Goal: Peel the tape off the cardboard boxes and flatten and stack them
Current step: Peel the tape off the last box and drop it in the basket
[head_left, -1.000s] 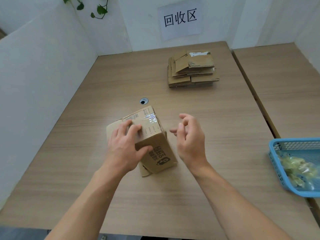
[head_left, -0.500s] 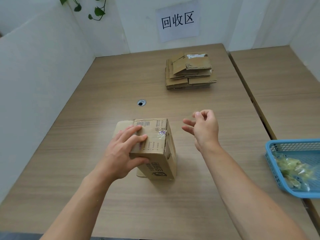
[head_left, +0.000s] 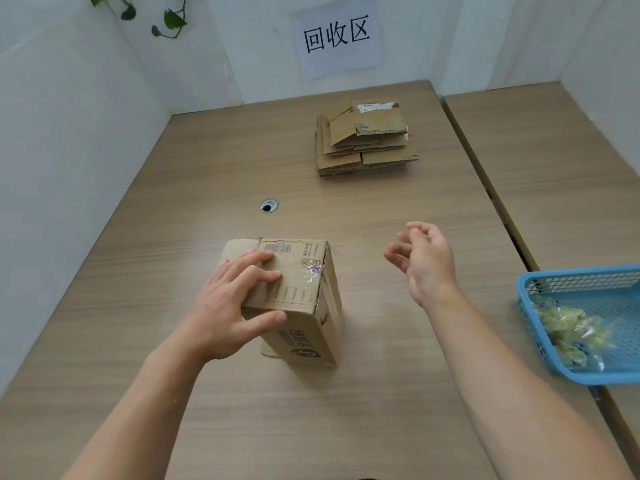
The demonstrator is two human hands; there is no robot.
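A small upright cardboard box (head_left: 304, 306) stands on the wooden table (head_left: 207, 161), with a scrap of clear tape (head_left: 314, 271) on its top near the right edge. My left hand (head_left: 230, 303) holds the box: the fingers lie on its top and the thumb presses its near face. To the right of the box my right hand (head_left: 420, 259) hovers in the air, fingers loosely curled with nothing visible in them. A stack of flattened boxes (head_left: 365, 138) lies at the far side of the table.
A blue plastic basket (head_left: 575, 284) holding crumpled tape scraps sits at the right, partly over the seam to a second table (head_left: 554, 168). A round cable hole (head_left: 269, 205) is in the tabletop beyond the box. White partition walls close off the left and back.
My left hand has turned the box so its top faces squarely up. My right hand has moved away from the box to the right.
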